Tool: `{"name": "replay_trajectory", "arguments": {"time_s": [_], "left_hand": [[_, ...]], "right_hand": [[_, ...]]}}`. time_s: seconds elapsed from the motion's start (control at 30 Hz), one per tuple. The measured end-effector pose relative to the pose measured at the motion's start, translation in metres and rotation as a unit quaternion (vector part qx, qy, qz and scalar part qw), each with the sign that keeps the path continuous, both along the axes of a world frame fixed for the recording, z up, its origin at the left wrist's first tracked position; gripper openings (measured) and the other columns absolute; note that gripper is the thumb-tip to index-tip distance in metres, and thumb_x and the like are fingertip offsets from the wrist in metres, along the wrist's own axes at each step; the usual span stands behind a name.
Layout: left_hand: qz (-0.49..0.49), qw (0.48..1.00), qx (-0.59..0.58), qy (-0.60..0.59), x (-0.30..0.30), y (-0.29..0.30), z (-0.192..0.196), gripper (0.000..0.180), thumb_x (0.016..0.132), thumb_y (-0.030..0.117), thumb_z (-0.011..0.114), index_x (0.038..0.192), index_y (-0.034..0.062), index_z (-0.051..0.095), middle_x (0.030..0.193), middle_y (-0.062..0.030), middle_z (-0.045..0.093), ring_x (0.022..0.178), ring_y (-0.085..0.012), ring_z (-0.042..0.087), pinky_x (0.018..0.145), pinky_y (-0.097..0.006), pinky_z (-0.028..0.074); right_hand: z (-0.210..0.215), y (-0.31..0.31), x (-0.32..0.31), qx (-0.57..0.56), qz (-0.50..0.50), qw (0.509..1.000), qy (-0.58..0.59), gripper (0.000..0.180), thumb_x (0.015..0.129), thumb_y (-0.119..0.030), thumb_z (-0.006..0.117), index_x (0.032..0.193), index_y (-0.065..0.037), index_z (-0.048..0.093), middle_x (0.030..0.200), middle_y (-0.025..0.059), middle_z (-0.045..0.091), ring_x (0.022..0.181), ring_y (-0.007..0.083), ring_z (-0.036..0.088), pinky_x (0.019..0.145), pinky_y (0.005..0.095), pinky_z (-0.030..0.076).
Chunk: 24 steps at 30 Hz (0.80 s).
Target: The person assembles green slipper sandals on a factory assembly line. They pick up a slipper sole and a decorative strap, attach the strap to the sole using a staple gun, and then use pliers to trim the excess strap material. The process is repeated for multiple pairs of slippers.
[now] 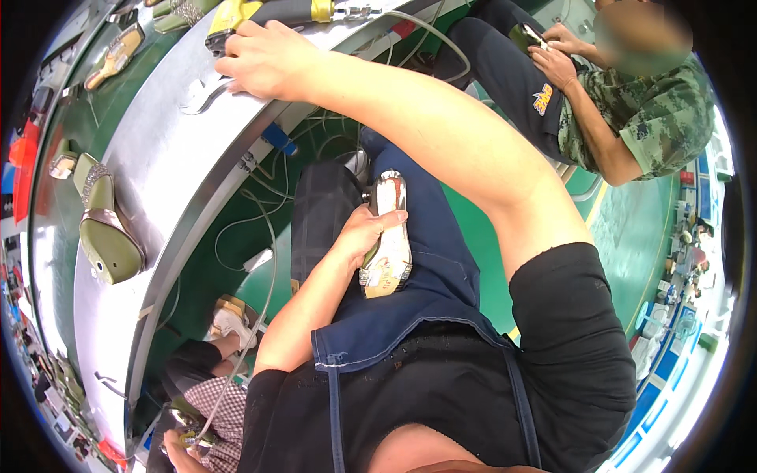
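Observation:
On my lap, my left hand (364,232) grips a sandal (388,272) with a pale insole and a shiny silvery strap, its thumb across the top. My right arm reaches across to the workbench at the upper left. There my right hand (272,61) has bent fingers around the end of a curved metal tool (206,96) on the bench top; the fingers hide that end. Just beyond the knuckles lies a yellow and black power tool (272,13) with a metal fitting and a hose. The fingertips lie close to its yellow end.
A green sandal (109,229) lies on the curved workbench (169,173). More sandals (116,59) are on the green surface beyond. Cables (268,213) hang under the bench edge. A person in camouflage (654,118) sits at right; another in checks (225,410) is at lower left.

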<state>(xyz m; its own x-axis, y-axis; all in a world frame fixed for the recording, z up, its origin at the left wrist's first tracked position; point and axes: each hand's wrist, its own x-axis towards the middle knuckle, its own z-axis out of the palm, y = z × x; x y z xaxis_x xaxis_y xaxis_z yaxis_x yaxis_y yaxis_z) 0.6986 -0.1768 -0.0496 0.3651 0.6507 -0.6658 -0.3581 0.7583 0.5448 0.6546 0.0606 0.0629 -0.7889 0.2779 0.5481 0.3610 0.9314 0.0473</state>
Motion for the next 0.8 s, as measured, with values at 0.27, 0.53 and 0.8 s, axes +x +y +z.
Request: {"name": "replay_trajectory", "arguments": {"time_s": [0.27,0.53,0.8], "left_hand": [[0.104,0.97,0.214,0.04,-0.009,-0.023,0.053,0.071,0.075,0.013,0.087,0.135,-0.0005,0.05,0.116,-0.0099,0.064,0.098,-0.017,0.064,0.086,-0.033,0.056],[0.103,0.688,0.61,0.379,-0.059,-0.001,0.115,0.12,0.062,0.02,0.101,0.156,0.0098,0.027,0.15,-0.0152,0.044,0.133,-0.0299,0.054,0.108,-0.043,0.049],[0.117,0.516,0.719,0.45,-0.079,0.0,0.16,0.114,0.064,0.018,0.1,0.153,0.0066,0.031,0.15,-0.02,0.043,0.131,-0.0315,0.055,0.109,-0.046,0.047]], "right_hand": [[0.019,-0.072,0.153,-0.395,-0.071,0.907,0.125,0.031,0.099,-0.02,0.068,0.125,-0.004,0.071,0.117,0.011,0.073,0.105,0.0268,0.07,0.09,0.0364,0.055],[0.042,-0.196,0.198,-0.522,0.105,0.8,0.276,0.028,0.094,-0.013,0.077,0.12,-0.001,0.073,0.122,0.0111,0.07,0.11,0.024,0.069,0.095,0.0346,0.054],[0.079,-0.217,0.193,-0.33,0.189,0.872,0.31,0.033,0.075,-0.006,0.09,0.103,-0.005,0.074,0.101,0.0082,0.067,0.095,0.0246,0.066,0.079,0.0347,0.055]]}}
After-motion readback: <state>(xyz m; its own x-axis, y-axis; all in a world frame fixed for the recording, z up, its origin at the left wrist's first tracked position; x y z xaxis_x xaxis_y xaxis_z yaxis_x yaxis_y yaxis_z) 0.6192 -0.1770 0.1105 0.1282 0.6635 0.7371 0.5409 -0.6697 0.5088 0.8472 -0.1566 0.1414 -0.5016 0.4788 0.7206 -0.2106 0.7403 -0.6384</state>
